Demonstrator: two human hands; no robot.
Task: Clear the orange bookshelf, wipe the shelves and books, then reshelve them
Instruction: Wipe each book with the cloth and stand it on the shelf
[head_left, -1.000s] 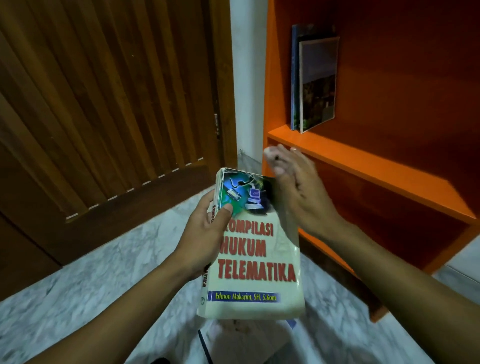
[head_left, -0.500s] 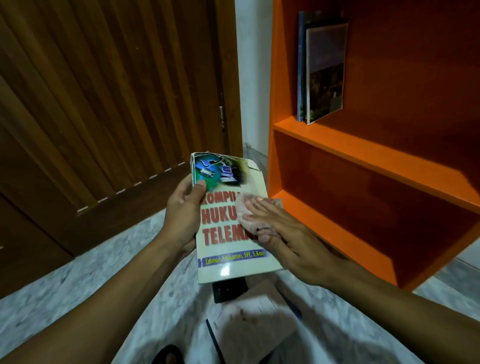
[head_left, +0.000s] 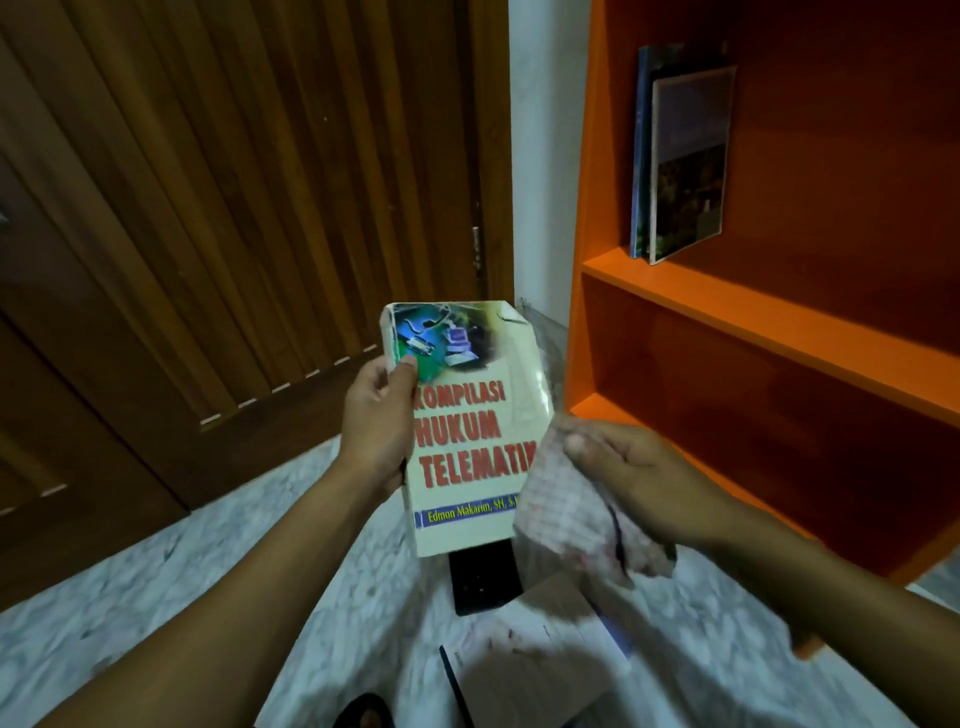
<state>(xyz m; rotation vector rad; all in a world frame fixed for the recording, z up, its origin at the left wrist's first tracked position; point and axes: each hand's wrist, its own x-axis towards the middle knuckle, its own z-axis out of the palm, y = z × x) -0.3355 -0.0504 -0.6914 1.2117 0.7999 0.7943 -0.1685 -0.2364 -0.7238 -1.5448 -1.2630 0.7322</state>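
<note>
Grey-veined marble floor runs under everything, and nearest on it lie a pale open booklet or sheet of paper with a dark spine edge and, just beyond it, a flat black object that is too dim to name. A dark toe of footwear shows at the bottom edge.

Above these, the left hand grips the spine side of a cream paperback, thumb pressed on the front cover and fingers curled behind it. The book is held upright in the air, cover facing the camera, with red lettering "KOMPILASI HUKUM TELEMATIKA" and a blue author band near its lower edge. The right hand is just right of the book, its fingers closed on a crumpled pink-and-white checked cloth, which hangs down and overlaps the book's lower right corner.

Farther right stands the orange bookshelf. On its upper visible shelf two thin books stand upright against the left wall, slightly tilted. Behind the hands to the left is a slatted brown wooden door, with a strip of white wall between it and the bookshelf.
</note>
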